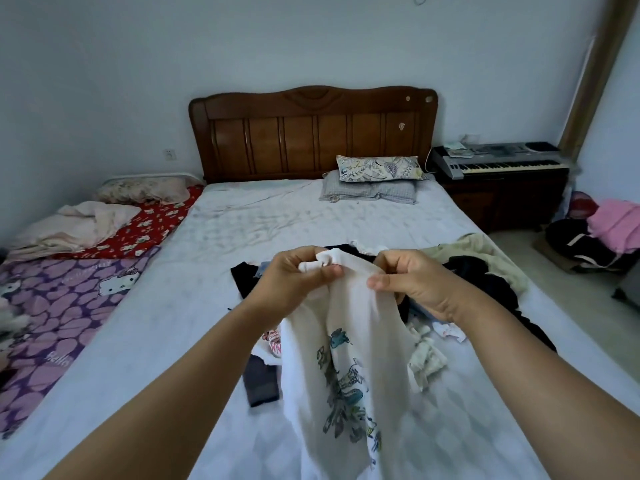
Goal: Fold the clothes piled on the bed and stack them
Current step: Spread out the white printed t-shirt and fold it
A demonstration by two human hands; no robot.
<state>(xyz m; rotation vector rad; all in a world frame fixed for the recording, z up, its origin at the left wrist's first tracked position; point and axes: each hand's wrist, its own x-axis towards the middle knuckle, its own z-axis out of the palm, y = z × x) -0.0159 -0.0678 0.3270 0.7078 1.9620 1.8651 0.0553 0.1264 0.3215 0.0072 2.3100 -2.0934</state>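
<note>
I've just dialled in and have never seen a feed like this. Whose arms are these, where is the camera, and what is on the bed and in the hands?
No machine here: a person's two bare arms, seen from one camera worn on their head, looking forward and down. The left hand and right hand both pinch the top edge of a white printed shirt, which hangs down in front. Behind it on the bed lies an unfolded pile of clothes, dark and pale. Pillows sit by the headboard; no folded stack shows.
</note>
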